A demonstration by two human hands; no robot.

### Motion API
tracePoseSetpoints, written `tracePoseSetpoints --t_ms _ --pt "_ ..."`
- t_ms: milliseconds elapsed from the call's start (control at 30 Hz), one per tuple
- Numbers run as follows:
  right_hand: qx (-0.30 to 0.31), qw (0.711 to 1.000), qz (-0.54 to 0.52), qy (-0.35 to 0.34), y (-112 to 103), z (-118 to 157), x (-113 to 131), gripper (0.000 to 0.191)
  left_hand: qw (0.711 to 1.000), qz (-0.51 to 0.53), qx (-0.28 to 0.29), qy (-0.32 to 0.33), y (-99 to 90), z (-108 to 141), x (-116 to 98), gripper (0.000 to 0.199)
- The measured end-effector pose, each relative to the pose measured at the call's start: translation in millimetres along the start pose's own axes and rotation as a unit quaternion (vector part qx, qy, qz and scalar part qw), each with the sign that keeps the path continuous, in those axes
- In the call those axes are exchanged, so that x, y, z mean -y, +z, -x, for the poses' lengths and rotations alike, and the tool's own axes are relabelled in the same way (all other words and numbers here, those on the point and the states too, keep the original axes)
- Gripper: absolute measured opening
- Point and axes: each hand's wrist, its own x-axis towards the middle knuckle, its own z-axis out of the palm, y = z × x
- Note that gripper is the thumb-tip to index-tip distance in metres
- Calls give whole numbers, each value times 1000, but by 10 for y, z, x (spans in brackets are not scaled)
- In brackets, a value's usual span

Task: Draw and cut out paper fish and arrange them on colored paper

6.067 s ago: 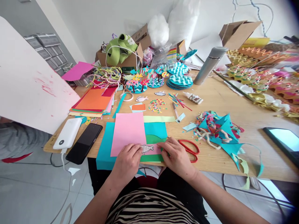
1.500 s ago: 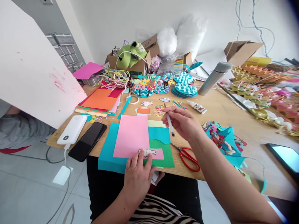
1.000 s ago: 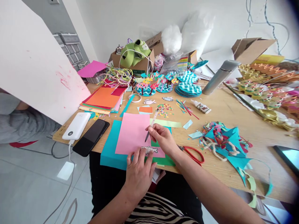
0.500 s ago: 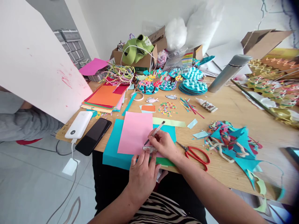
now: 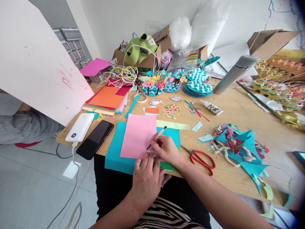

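My right hand (image 5: 168,150) grips a pen (image 5: 160,134) with a pale barrel and a dark end. Its tip meets a small pale cutout (image 5: 150,152) at the lower edge of a pink sheet (image 5: 138,135). Stretched out flat, the fingers of my left hand (image 5: 147,176) press that cutout down and partly cover it. Under the pink sheet lies larger blue paper (image 5: 114,160), with a green piece (image 5: 169,165) near the table edge. Red-handled scissors (image 5: 201,160) rest to the right of my right hand.
A black phone (image 5: 95,140) and white power bank (image 5: 79,127) lie left. Behind are coloured paper sheets (image 5: 105,97), fish cutouts (image 5: 156,102), a glue bottle (image 5: 211,107) and a grey flask (image 5: 235,75). Paper scraps (image 5: 238,143) are heaped right. Another person's sleeve (image 5: 9,105) shows far left.
My right hand and the pen have shifted slightly left and down over the cutout. My left hand keeps pressing, a touch lower. The view has moved slightly.
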Motion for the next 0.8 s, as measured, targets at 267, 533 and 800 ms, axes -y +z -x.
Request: tracePoseSetpoints --t_ms 267,533,800 --pt "6 1000 3 3 11 2 8 11 1000 9 4 -6 -3 0 -5 30" --pt "4 1000 3 -10 16 1 -8 11 1000 6 6 -5 1 -1 3 29" --pt "1 1000 22 -14 13 -4 14 11 1000 8 11 -4 -4 -9 -2 29"
